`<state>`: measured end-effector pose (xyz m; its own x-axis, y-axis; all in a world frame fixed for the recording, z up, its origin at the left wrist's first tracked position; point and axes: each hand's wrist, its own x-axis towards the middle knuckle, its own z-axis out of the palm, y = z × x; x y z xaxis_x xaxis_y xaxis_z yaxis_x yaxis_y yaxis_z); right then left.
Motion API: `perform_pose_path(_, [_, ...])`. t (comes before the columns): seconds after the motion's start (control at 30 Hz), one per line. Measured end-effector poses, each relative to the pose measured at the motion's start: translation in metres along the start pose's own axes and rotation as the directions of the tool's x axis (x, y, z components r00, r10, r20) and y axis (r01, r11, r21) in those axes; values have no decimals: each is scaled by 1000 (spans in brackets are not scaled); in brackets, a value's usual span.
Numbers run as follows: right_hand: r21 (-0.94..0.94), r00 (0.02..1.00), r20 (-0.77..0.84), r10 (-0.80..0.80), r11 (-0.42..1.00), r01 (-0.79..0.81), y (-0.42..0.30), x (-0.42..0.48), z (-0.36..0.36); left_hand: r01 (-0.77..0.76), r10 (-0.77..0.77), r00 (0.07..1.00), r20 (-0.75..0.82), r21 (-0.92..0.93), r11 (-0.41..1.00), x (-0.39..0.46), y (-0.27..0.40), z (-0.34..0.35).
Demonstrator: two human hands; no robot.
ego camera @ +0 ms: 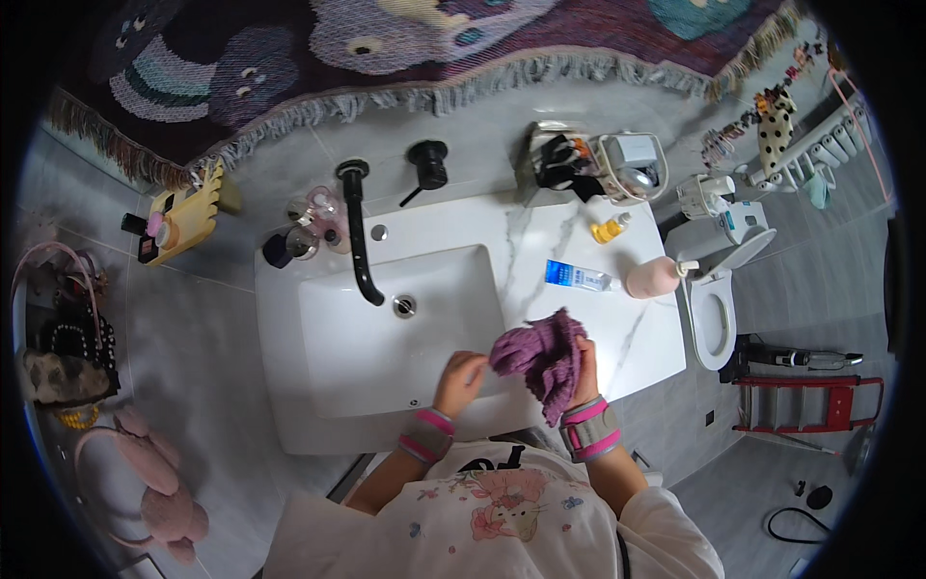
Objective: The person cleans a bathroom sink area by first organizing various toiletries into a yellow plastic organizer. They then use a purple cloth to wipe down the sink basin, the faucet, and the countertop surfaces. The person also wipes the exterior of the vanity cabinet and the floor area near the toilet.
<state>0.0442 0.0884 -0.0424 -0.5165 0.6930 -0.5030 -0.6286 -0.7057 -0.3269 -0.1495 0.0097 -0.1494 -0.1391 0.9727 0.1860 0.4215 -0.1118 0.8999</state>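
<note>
A crumpled purple cloth [546,358] is bunched up over the right front edge of the white washbasin [376,333]. My right hand [584,373] grips it from the right side, the fingers partly hidden behind its folds. At the cloth's left edge is my left hand [461,378], its fingers curled; whether they touch the cloth or pinch a bit of it cannot be told. Both wrists wear pink and grey wraps. A black wall spout [358,239] reaches over the basin near the drain, with a black lever handle [428,165] on the wall beside it.
On the marbled counter lie a blue and white tube [579,276], a pink pump bottle [651,278] and a small yellow bottle [610,229]. Glass bottles [302,242] stand left of the spout. A wire basket [631,170] is at the back right. Beyond the counter are a toilet [711,318] and a red stepladder [810,405].
</note>
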Motion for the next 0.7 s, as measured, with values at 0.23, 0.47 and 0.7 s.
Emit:
perform_pose_path(0.23, [6, 935, -109, -339, 940, 341, -59, -57, -50, -139, 92, 981, 171, 288, 948, 51, 63, 93])
perform_pose_path(0.47, [-53, 933, -71, -352, 936, 348, -79, -83, -86, -60, 24, 991, 130, 279, 959, 53, 43, 133])
perform_pose_path(0.7, [-398, 963, 112, -246, 877, 271, -57, -51, -70, -12, 15, 994, 111, -27, 1000, 42, 140, 86])
